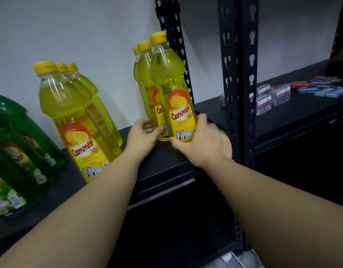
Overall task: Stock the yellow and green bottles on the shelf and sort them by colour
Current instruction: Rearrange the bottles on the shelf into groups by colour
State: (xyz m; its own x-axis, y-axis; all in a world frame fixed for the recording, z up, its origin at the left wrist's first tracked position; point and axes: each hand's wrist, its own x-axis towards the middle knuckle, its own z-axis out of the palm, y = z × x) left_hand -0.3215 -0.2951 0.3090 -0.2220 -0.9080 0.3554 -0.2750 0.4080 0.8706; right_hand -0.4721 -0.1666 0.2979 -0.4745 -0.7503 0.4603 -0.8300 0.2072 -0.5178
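Front yellow bottle (171, 89) gripped at its base on the shelf (166, 157).

It is clasped by the right hand (203, 144); the bottle behind (147, 78) is pinched by the left hand (143, 136), both arms outstretched.

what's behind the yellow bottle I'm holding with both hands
Behind the front yellow bottle stand two more yellow bottles in a row toward the wall. Only their caps and left edges show; the rest, and any gap between them, is covered.

Black slotted uprights (238, 78) stand at twelve o'clock against a pale wall (79, 31). At two o'clock, small clear boxes (271, 97) sit near flat blue and red packets (321, 88) on the neighbouring black shelf (302, 113).
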